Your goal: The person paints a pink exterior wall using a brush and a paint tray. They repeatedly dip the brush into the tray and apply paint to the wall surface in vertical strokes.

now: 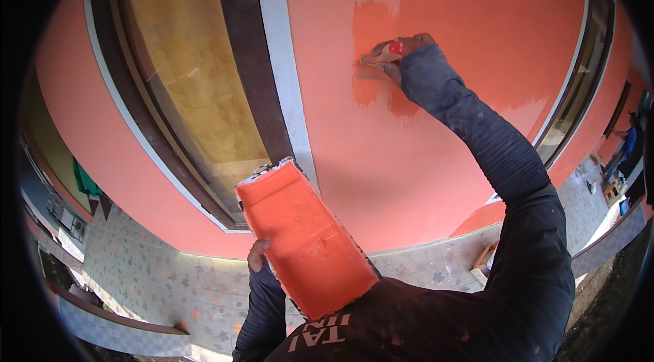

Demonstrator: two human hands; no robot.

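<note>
My right hand [409, 55] is closed around a paintbrush with a red-tipped handle [395, 48], held against the wall [347, 157]. Fresh, darker orange paint [375, 19] surrounds the brush, while the wall below and to the left is paler pink. The bristles are partly hidden and blurred. My left hand [258, 254] grips the left edge of a paint tray [311, 239], thumb over the rim and the other fingers out of sight beneath. Orange paint coats the tray's inside, and its far end is crusted with white and black.
Left of the painted area stands a window [189, 55] with a dark frame and white trim [286, 70]. Another window [577, 81] is at the right. Patterned floor tiles [168, 290] run along the wall's foot. A wooden item [483, 262] lies low at right; a person in blue [626, 144] is farther off.
</note>
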